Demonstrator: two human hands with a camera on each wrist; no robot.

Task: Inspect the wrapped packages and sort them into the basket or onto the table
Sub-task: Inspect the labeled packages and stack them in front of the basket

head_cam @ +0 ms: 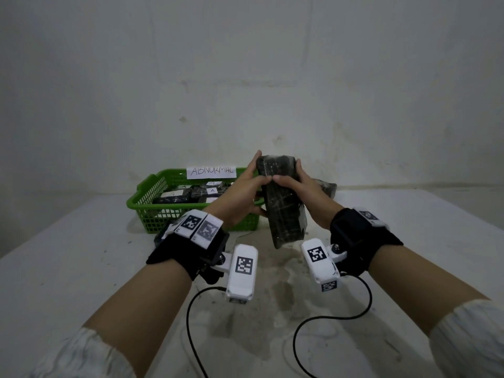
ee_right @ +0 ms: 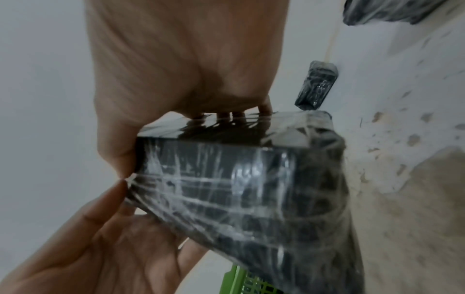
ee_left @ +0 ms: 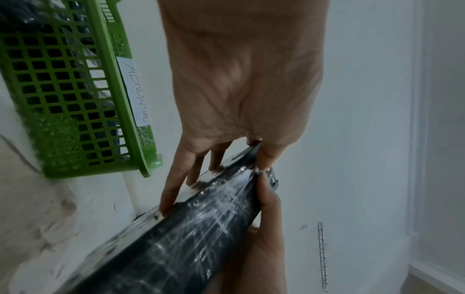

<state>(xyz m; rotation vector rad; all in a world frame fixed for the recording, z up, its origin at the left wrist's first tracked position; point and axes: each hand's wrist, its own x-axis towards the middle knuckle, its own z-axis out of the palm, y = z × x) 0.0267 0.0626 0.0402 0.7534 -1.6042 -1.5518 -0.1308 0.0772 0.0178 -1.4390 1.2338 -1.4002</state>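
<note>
A long dark package wrapped in clear film [head_cam: 282, 199] is held up above the table, tilted, its far end raised. My left hand [head_cam: 246, 186] grips its left edge, thumb on the near face and fingers behind. My right hand [head_cam: 296, 184] grips the right edge the same way; the two thumbs almost meet. The left wrist view shows the package [ee_left: 191, 228] edge-on between both hands. In the right wrist view the film on the package [ee_right: 251, 189] is wrinkled. The green basket [head_cam: 141, 203], labelled ABNORMAL [head_cam: 211, 171], holds several wrapped packages with white tags.
Another wrapped package [head_cam: 326, 186] lies on the white table [head_cam: 81, 268] behind my right hand, seen as a package [ee_right: 315, 87] in the right wrist view with one more package [ee_right: 385, 10] near it. Black cables [head_cam: 327, 317] trail from the wrist cameras. A plain wall stands behind.
</note>
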